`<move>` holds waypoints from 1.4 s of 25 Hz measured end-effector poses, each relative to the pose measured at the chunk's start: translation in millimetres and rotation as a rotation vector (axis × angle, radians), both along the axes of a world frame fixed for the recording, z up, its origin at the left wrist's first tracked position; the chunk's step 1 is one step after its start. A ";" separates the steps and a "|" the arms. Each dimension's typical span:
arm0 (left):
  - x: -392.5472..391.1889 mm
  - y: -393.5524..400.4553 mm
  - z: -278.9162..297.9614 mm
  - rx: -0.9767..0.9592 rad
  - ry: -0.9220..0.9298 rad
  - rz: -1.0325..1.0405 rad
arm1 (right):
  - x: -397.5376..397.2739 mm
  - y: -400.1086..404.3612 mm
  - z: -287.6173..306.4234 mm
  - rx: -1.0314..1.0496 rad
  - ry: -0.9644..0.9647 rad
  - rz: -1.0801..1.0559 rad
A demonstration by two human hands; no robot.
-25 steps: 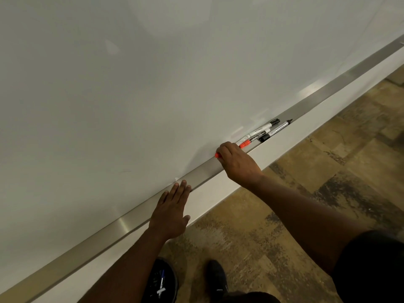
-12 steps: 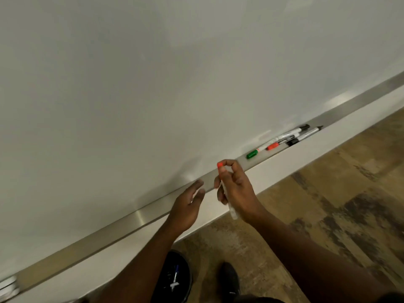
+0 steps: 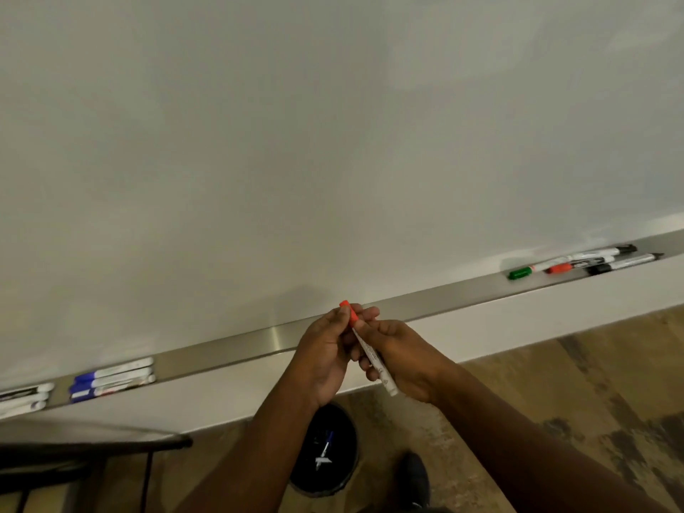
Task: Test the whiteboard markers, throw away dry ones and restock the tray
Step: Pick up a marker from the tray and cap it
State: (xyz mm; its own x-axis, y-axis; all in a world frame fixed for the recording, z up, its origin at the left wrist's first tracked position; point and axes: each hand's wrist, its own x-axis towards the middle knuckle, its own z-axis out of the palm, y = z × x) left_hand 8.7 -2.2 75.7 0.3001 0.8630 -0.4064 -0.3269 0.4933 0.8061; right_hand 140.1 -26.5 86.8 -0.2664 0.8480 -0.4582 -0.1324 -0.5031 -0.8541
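In front of the metal tray (image 3: 425, 303) I hold a red-capped marker (image 3: 372, 359) with both hands. My right hand (image 3: 403, 361) grips its white barrel. My left hand (image 3: 327, 349) pinches the red cap at the top end. The cap is on. Further markers lie in the tray at the right: a green-capped one (image 3: 520, 273), a red-capped one (image 3: 560, 268) and black ones (image 3: 625, 261). Blue-capped markers (image 3: 111, 381) lie in the tray at the left. The whiteboard (image 3: 333, 142) above is blank.
A black bin (image 3: 325, 453) with discarded markers stands on the floor below my hands. My shoe (image 3: 414, 479) is beside it. More markers (image 3: 24, 398) lie at the far left of the tray. A dark table edge (image 3: 92, 444) juts in at bottom left.
My right hand lifted the red-capped marker out of the tray. My left hand left the tray edge and took hold of the cap. The view swung left, showing the blue markers.
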 end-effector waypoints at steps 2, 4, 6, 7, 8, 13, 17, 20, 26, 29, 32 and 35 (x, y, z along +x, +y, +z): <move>-15.0 -5.6 6.4 -0.070 0.008 0.150 | -28.2 -5.2 5.2 0.007 -0.079 0.022; -26.0 -10.1 10.8 -0.118 0.070 0.266 | -58.8 -9.0 11.2 0.050 -0.181 0.030; -37.7 -13.9 13.0 -0.130 0.114 0.388 | -91.2 -8.9 12.1 0.139 -0.351 0.013; -44.0 -15.3 15.7 -0.119 0.116 0.442 | -105.6 -8.3 12.6 0.186 -0.440 0.002; -50.2 -15.9 19.0 -0.103 0.106 0.481 | -117.7 -8.1 13.6 0.224 -0.501 -0.011; -87.9 -16.2 28.7 -0.071 0.102 0.572 | -160.1 -9.5 15.4 0.221 -0.496 -0.064; -111.1 -19.8 29.9 -0.054 0.085 0.590 | -183.4 -11.4 15.1 0.250 -0.559 -0.027; -123.2 -21.1 34.7 -0.027 0.044 0.600 | -193.6 -16.0 18.7 0.307 -0.577 -0.012; -156.4 -15.0 60.1 0.138 0.006 0.480 | -200.7 -17.0 47.0 0.360 -0.448 0.008; -184.4 1.2 83.7 0.384 0.212 0.632 | -189.8 -19.8 54.6 0.513 -0.446 0.055; -210.7 20.8 125.6 0.754 0.597 0.786 | -186.7 -8.4 86.4 0.787 -0.483 0.037; -238.8 38.7 181.4 1.131 0.888 0.896 | -195.2 8.6 150.5 0.994 -0.442 0.016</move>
State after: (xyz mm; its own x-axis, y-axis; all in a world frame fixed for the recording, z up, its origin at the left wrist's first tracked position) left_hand -230.2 36.6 257.1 -0.3729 0.5781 0.7257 0.5504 -0.4919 0.6746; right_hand -55.1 -17.9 237.3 -0.2609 0.8906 0.3725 0.2875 0.4400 -0.8507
